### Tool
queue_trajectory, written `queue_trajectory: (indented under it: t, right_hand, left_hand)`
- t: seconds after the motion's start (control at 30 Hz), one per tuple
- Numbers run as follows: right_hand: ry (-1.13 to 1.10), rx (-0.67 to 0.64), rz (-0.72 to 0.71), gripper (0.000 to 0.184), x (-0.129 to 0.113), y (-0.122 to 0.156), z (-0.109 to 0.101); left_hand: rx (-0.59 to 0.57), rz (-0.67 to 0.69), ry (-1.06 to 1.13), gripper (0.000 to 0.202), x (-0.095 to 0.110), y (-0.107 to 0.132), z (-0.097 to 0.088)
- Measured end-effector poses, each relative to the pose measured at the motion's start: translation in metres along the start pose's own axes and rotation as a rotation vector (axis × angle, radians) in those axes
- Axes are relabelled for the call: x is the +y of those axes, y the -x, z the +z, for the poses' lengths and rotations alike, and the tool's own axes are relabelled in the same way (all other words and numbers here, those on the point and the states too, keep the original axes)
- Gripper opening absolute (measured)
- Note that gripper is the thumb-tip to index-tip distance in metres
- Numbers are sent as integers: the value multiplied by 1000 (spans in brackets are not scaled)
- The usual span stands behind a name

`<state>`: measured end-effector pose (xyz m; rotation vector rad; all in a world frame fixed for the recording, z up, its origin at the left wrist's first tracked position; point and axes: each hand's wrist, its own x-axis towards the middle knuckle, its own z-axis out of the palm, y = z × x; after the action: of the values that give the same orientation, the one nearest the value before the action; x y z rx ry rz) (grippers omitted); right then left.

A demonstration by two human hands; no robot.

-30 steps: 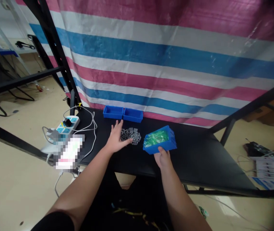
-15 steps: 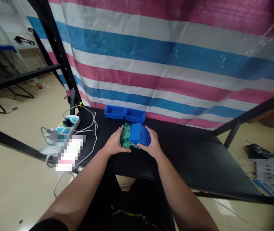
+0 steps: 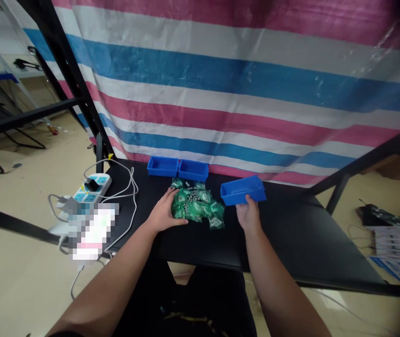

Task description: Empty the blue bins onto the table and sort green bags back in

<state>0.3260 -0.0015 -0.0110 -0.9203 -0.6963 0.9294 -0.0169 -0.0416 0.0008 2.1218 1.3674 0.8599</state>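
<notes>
A loose pile of small green-tinted plastic bags (image 3: 196, 204) lies on the black table (image 3: 284, 229), with small pale and metallic pieces showing in them. My left hand (image 3: 166, 213) rests against the pile's left side, thumb and fingers spread apart around its edge. To the right of the pile, my right hand (image 3: 249, 215) grips a blue plastic bin (image 3: 242, 191) by its near side, slightly tilted and above the tabletop. The bin's inside shows only in part, and no bags are visible in it.
Two more blue bins (image 3: 163, 166) stand side by side at the table's back edge, before a striped tarp (image 3: 221, 89). On the left are a power strip (image 3: 92, 187), white cables (image 3: 134, 187) and a blurred-out phone-like object (image 3: 94, 231). Black metal posts frame the table.
The blue bin has moved right, away from the pile, in my right hand. Green bags that it covered now lie spread on the table. My left hand stays at the pile's left.
</notes>
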Motion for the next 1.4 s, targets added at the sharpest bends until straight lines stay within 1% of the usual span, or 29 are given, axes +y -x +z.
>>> queue_trajectory:
  t: [0.07,0.17,0.23,0.3,0.33,0.4,0.47,0.53,0.6,0.7,0.77,0.87,0.93,1.0,1.07,1.17,1.23,1.3,1.4]
  right_hand:
    - [11,-29,45,61,0,-9,1]
    - [91,-56,30,74,5,-24,1]
    - [178,-42,-17,86,12,-35,1]
    - [287,5,-70,97,17,-44,0]
    - [347,32,-105,101,20,-48,-2]
    - [496,81,-193,103,24,-53,-6]
    - [688,149,-290,98,26,-56,-11]
    - [855,222,-358,87,27,-58,-15]
    - [918,251,-375,77,27,-58,-18]
    - [871,212,-332,73,25,-59,-18]
    - [864,186,-341,69,22,-58,-16]
    - [962,137,-440,48,19,-56,-13]
    - [1023,84,-477,38,17,-55,-12]
    - [1038,25,-471,38,17,-53,-12]
    - [1034,-34,-448,41,18,-53,-11]
    - [1056,-127,-399,49,18,-52,-9]
    - [1085,-179,-378,56,18,-50,-7]
    - [1117,-202,-381,60,17,-48,-5]
    - [1169,-193,-398,61,16,-45,-2]
  left_hand:
    - [-4,3,-4,118,0,0,0]
    - [-7,11,-14,115,1,0,-1]
    - [-4,14,-16,113,1,0,0]
    - [2,13,-10,111,1,0,0]
    - [5,12,-5,110,0,0,0]
    - [14,12,7,109,0,0,1]
    - [21,17,20,107,-1,0,1]
    - [25,22,28,105,-1,0,1]
    - [22,24,29,103,-2,0,0]
    - [20,21,26,96,-1,1,1]
    - [33,15,27,89,1,2,1]
    - [86,19,32,75,1,-2,-1]
    - [155,25,7,65,1,-12,-6]
    - [224,31,-59,56,0,-30,-13]
    - [255,41,-149,51,-3,-54,-21]
    - [237,15,-289,57,-9,-92,-30]
    - [196,-21,-364,61,-14,-113,-32]
    - [155,-60,-418,60,-18,-125,-30]
    - [116,-73,-472,50,-23,-131,-23]
